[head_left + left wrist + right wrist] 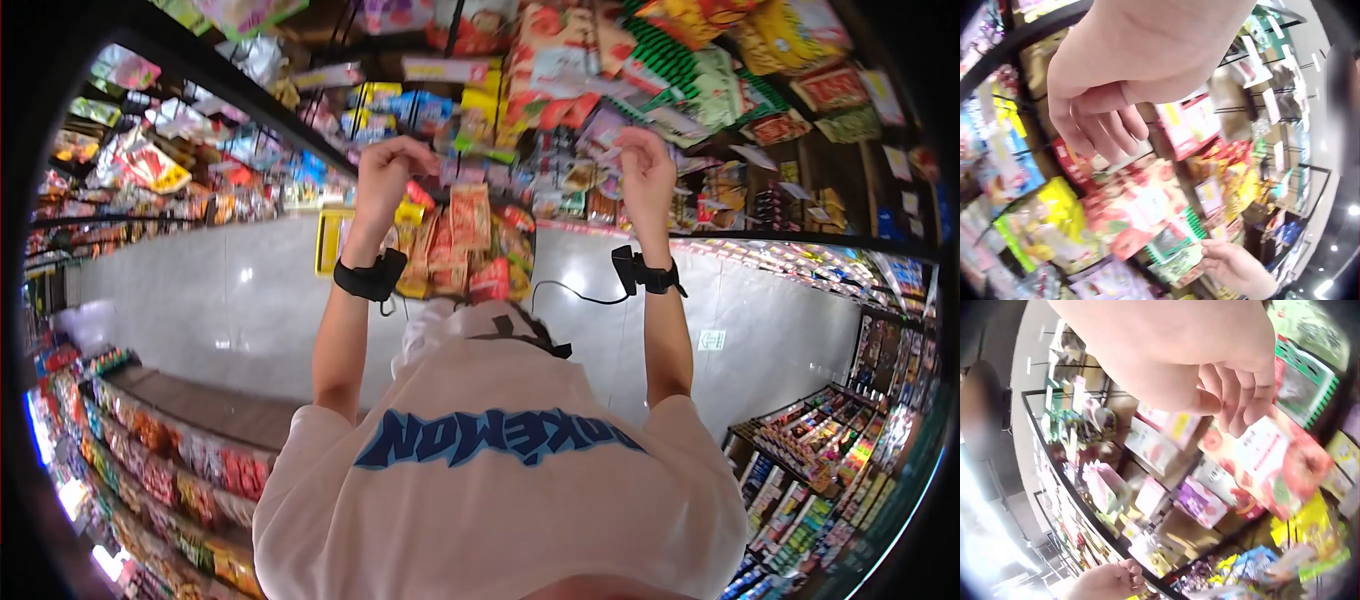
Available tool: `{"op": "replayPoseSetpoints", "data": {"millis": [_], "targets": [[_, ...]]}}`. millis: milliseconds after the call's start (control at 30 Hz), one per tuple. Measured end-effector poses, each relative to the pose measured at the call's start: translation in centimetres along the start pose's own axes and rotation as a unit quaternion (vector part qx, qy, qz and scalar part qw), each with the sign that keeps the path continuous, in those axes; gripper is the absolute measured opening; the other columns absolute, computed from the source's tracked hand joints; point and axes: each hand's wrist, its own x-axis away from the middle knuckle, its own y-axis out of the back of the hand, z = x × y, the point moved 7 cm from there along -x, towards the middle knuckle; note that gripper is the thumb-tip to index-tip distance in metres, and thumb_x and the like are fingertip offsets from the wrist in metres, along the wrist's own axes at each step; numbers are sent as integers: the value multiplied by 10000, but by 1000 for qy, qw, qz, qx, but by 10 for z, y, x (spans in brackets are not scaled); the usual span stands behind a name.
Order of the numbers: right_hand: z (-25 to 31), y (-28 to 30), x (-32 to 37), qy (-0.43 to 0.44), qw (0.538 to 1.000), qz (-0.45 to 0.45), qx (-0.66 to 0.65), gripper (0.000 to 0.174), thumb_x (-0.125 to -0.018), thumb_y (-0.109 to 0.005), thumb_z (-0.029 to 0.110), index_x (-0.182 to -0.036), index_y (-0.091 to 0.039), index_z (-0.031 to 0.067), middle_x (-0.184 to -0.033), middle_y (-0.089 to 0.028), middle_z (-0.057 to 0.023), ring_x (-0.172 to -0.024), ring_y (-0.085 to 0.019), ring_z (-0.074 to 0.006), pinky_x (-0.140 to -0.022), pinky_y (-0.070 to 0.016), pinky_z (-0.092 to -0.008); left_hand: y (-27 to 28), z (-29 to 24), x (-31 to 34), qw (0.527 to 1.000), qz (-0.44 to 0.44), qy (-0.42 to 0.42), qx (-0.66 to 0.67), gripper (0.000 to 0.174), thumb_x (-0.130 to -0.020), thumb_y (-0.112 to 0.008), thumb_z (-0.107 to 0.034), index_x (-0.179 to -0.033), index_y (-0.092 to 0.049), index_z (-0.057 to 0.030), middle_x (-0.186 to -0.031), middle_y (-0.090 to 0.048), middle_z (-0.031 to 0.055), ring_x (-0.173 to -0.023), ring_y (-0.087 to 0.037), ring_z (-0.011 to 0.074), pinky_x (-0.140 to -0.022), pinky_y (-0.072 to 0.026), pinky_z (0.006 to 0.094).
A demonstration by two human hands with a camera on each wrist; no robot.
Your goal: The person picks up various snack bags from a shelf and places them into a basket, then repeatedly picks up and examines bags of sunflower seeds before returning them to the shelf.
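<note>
My left hand (385, 180) is raised before the hanging snack packs, fingers loosely bent and nothing visible in them. In the left wrist view the left hand (1135, 69) hangs over a pack with apple pictures (1141, 206). The right hand (648, 180) is up at the same height, its fingers also loosely curled. Seen from the right wrist, the right hand (1210, 369) overlaps the upper edge of the apple pack (1272, 456); whether it touches is unclear. A green-striped pack (1304, 381) hangs beside it.
Below and between the arms is a basket with a yellow edge (323, 243), filled with red and orange packs (470, 218). Grey floor (240, 300) lies around it. Snack shelves (190, 460) stand behind on the left, another rack (820, 450) on the right.
</note>
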Motion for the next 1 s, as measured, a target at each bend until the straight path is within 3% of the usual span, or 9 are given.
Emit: {"op": "replayPoseSetpoints", "data": {"millis": [200, 433, 533, 667, 700, 733, 767, 867, 1000], "targets": [[-189, -99, 93, -169, 971, 163, 52, 138, -954, -593, 69, -1044, -682, 12, -835, -701, -70, -702, -646, -98, -610, -501, -263, 128, 208, 75, 958, -179, 86, -208, 305, -789, -414, 125, -784, -708, 43, -716, -711, 96, -665, -677, 137, -629, -540, 274], [-345, -214, 221, -269, 834, 419, 239, 164, -924, -633, 150, -982, -695, 10, -919, -739, -136, -809, -725, -250, -715, -555, -360, 206, 422, 135, 789, -289, 240, -487, 194, -807, -571, -22, -881, -743, -70, -868, -729, 194, -802, -705, 365, -750, -569, 443], [-366, -235, 250, -269, 857, 399, 186, 138, -872, -633, 121, -916, -691, 4, -845, -714, -198, -792, -705, -355, -711, -546, -426, 231, 470, 128, 793, -268, 257, -483, 181, -823, -590, -70, -922, -742, -71, -922, -728, 193, -894, -691, 398, -814, -557, 485], [-419, -253, 301, -241, 910, 323, 97, 147, -919, -577, 122, -962, -665, 13, -760, -704, -171, -725, -712, -295, -652, -549, -410, 252, 530, 103, 794, -290, 236, -479, 510, -790, -762, -252, -1211, -614, -7, -1231, -632, 273, -1174, -592, 434, -993, -483, 499], [-403, -252, 302, -357, 864, 346, 81, 129, -920, -576, 119, -956, -651, 21, -718, -687, -129, -656, -704, -241, -603, -549, -387, 265, 564, 102, 803, -325, 269, -422, 743, -756, -823, -317, -1333, -501, 21, -1332, -559, 293, -1237, -545, 447, -1043, -454, 488], [-396, -253, 299, -272, 872, 381, 144, 121, -921, -579, 118, -947, -656, 28, -722, -681, -113, -632, -698, -215, -584, -549, -365, 270, 584, 102, 831, -331, 313, -318, 819, -758, -831, -372, -1366, -466, 37, -1301, -577, 289, -1251, -545, 419, -1050, -461, 462], [-399, -248, 305, -281, 859, 393, 170, 120, -921, -582, 115, -955, -663, 34, -730, -687, -119, -640, -703, -216, -601, -552, -372, 265, 588, 96, 847, -295, 337, -285, 898, -729, -841, -439, -1392, -445, 19, -1323, -555, 268, -1251, -532, 431, -1045, -465, 462], [-395, -228, 310, -256, 862, 357, 252, 132, -902, -610, 147, -907, -670, 29, -819, -705, -182, -779, -709, -347, -694, -554, -429, 245, 570, 94, 699, -292, 519, -396, 935, -677, -846, -507, -1394, -474, -36, -1386, -508, 210, -1286, -469, 471, -1072, -410, 555], [-398, -210, 319, -272, 861, 366, 227, 244, -919, -574, 229, -884, -635, -4, -840, -664, -225, -831, -652, -434, -706, -506, -507, 203, 518, 72, 691, -169, 495, -499, 893, -652, -837, -529, -1337, -538, -41, -1383, -525, 222, -1302, -460, 441, -1092, -363, 577]]}}
